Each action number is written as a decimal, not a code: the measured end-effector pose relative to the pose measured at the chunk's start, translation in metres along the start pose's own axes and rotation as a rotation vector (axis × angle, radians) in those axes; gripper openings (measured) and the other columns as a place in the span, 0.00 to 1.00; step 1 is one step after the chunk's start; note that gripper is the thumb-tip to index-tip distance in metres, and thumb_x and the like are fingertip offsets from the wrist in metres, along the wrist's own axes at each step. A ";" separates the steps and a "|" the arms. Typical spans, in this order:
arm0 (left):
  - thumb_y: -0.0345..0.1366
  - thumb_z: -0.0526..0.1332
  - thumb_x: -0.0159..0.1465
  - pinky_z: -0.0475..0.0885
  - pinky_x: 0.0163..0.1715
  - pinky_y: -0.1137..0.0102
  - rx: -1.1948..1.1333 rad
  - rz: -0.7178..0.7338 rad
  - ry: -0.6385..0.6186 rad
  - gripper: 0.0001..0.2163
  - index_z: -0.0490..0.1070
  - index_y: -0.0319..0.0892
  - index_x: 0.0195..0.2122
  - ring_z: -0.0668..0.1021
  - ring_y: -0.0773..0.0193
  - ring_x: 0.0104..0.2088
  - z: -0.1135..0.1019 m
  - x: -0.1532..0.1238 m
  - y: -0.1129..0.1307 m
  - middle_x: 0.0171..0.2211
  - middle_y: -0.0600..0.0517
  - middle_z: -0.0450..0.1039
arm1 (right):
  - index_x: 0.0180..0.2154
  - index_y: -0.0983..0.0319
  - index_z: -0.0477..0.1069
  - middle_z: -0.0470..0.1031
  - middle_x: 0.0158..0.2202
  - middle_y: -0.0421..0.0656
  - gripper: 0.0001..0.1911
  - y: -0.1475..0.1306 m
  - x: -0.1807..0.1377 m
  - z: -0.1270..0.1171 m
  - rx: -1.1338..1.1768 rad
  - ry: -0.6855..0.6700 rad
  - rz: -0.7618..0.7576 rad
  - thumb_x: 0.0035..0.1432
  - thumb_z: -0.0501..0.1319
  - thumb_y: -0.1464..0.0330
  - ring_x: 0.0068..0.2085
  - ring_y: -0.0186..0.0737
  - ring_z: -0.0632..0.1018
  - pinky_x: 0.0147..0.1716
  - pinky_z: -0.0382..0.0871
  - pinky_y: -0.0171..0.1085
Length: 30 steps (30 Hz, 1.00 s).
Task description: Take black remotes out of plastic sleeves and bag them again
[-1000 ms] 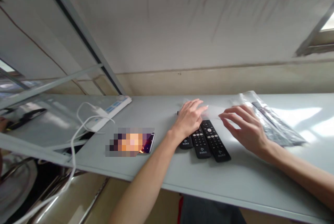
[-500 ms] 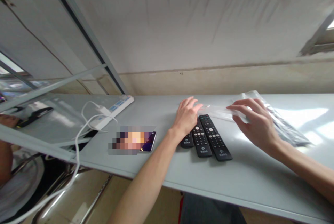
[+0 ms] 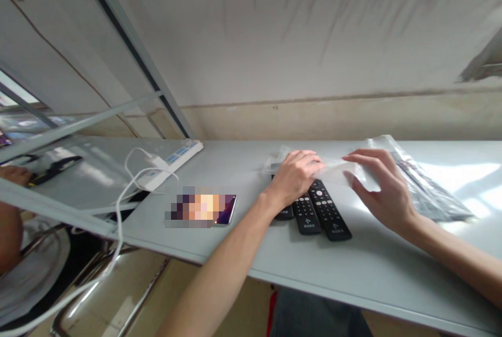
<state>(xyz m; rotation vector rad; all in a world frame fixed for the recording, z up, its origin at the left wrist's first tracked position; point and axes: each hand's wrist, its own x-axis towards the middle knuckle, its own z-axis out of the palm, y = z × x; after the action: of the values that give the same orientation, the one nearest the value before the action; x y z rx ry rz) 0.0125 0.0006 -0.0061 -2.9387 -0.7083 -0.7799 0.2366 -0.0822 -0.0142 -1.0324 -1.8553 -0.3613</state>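
1 long, pale-grey tabletop (image 3: 376, 274) spans most of my feed, straight-edged front and back. At right I see a crinkled clear-plastic package (image 3: 431, 190); then 3 slim black plastic remotes (image 3: 308, 219) side by side, a strip of surface separating them from the front edge. Over their far ends, the left hand (image 3: 297, 172) keeps its fingers close together; whether it pinches the thin clear film (image 3: 333, 170), I can't tell. The right hand (image 3: 386, 185) has thumb and fingertips spread at the film's right end.
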 end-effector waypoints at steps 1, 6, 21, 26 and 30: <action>0.28 0.57 0.76 0.68 0.66 0.57 0.006 -0.009 0.017 0.12 0.79 0.41 0.54 0.74 0.56 0.64 0.000 0.000 -0.001 0.57 0.48 0.80 | 0.56 0.54 0.70 0.75 0.49 0.49 0.16 0.000 0.000 0.000 0.002 0.044 0.015 0.69 0.65 0.71 0.50 0.51 0.80 0.48 0.77 0.50; 0.29 0.59 0.76 0.70 0.62 0.55 -0.015 -0.062 0.112 0.09 0.80 0.44 0.45 0.77 0.56 0.61 -0.001 -0.001 0.000 0.55 0.49 0.81 | 0.49 0.53 0.67 0.74 0.46 0.47 0.15 0.000 0.001 -0.002 0.039 0.182 0.097 0.65 0.70 0.67 0.47 0.51 0.79 0.47 0.76 0.53; 0.31 0.57 0.77 0.72 0.57 0.59 -0.046 -0.039 0.107 0.08 0.74 0.44 0.41 0.79 0.58 0.55 0.001 0.000 0.000 0.51 0.49 0.81 | 0.47 0.53 0.77 0.77 0.42 0.44 0.11 -0.002 -0.001 -0.003 0.009 -0.049 -0.103 0.66 0.67 0.75 0.41 0.46 0.78 0.42 0.74 0.46; 0.31 0.59 0.76 0.73 0.58 0.57 -0.061 -0.037 0.098 0.06 0.75 0.43 0.43 0.79 0.56 0.56 -0.001 -0.001 0.001 0.53 0.47 0.80 | 0.55 0.53 0.75 0.77 0.47 0.48 0.18 -0.003 -0.001 -0.006 0.048 0.012 -0.046 0.67 0.68 0.73 0.47 0.49 0.80 0.45 0.76 0.48; 0.25 0.60 0.72 0.73 0.60 0.57 -0.075 -0.048 0.064 0.09 0.76 0.44 0.46 0.78 0.56 0.59 -0.001 -0.001 0.003 0.55 0.47 0.79 | 0.44 0.53 0.79 0.78 0.43 0.45 0.08 -0.004 0.002 -0.009 0.016 0.003 -0.081 0.67 0.67 0.73 0.43 0.47 0.80 0.45 0.74 0.48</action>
<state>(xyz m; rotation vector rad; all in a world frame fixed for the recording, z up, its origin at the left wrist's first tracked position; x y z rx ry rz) 0.0120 -0.0023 -0.0053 -2.9572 -0.7645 -0.9202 0.2385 -0.0887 -0.0073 -0.9469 -1.8979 -0.3951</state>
